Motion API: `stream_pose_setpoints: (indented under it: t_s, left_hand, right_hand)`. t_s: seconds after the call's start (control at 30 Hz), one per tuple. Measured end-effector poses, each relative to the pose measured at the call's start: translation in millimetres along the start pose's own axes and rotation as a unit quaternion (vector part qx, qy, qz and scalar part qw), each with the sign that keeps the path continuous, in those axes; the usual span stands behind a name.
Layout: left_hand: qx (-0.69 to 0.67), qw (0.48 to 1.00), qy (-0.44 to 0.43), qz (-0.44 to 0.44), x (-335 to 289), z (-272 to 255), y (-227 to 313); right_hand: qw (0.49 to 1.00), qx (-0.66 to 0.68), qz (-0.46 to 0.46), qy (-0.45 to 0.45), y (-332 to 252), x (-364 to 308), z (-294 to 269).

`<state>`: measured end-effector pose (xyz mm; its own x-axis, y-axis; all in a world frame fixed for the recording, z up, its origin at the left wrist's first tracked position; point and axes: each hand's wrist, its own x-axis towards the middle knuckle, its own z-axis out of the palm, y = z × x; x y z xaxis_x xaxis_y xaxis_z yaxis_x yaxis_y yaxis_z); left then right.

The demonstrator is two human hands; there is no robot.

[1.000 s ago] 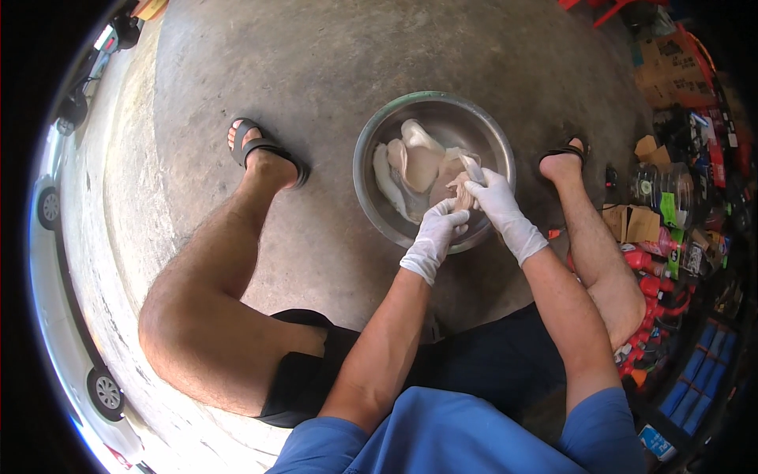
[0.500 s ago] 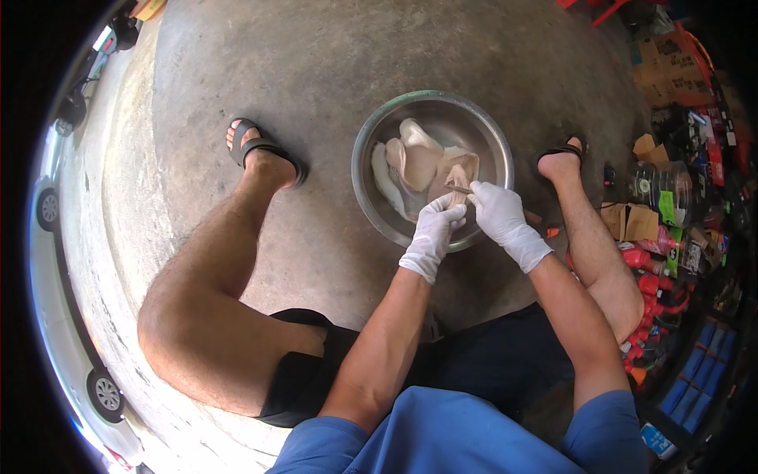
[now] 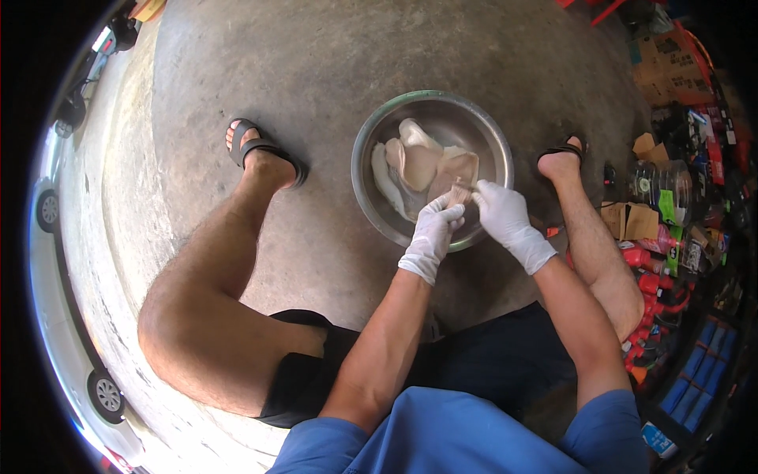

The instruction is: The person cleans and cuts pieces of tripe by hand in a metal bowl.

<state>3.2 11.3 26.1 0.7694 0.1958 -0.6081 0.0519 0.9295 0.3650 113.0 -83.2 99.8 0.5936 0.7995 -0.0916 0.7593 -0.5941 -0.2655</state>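
Observation:
A round metal basin [image 3: 365,193] stands on the floor between my feet, with several pale, soft, fleshy pieces [image 3: 421,164] inside. Over its near right part, my left hand [image 3: 434,227], in a white glove, is closed with its thumb and fingers pinching a small beige fleshy piece [image 3: 458,195]. My right hand [image 3: 502,213], gloved too, is closed round a thin, dark, narrow tool [image 3: 469,188] whose tip lies against that piece; its exact kind is too small to tell. A larger beige flap [image 3: 462,166] spreads just beyond my left fingertips.
Bare concrete floor [image 3: 316,79] surrounds the basin. My sandalled feet are on either side of it. At the right lie cardboard boxes [image 3: 671,67], red bottles [image 3: 647,272], a clear plastic container [image 3: 671,182] and a blue rack [image 3: 695,379]. A parked car [image 3: 55,276] shows at far left.
My right hand has shifted slightly to the right with the tool. The small beige piece is bunched lower, near my left fingertips. My left hand stays nearly in place.

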Motion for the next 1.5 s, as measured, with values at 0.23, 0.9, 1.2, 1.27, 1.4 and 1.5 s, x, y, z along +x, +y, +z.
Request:
stream_pose_setpoints:
  t_s: [0.23, 0.9, 1.2, 1.27, 1.4, 1.5]
  left_hand:
    - [-0.004, 0.999, -0.045, 0.013, 5, -1, -6]
    - [-0.034, 0.998, -0.05, 0.0, -1, 6, -3]
    - [-0.027, 0.998, -0.063, 0.016, 2, -3, -4]
    - [-0.025, 0.998, -0.056, 0.011, -3, 0, -4]
    - [-0.02, 0.998, -0.049, 0.023, -5, -2, 3]
    - [-0.038, 0.993, -0.109, 0.036, -2, 0, 0]
  right_hand:
    - [0.998, -0.03, 0.052, -0.005, 10, 6, 5]
    - [0.999, -0.011, 0.049, 0.013, 10, 5, 6]
    - [1.0, -0.006, 0.01, -0.005, 3, 2, 9]
    - [0.998, -0.02, 0.061, 0.004, 13, 3, 8]
    - [1.0, 0.013, -0.011, -0.001, -7, -3, 9]
    - [1.0, -0.005, 0.006, -0.016, -5, 2, 10]
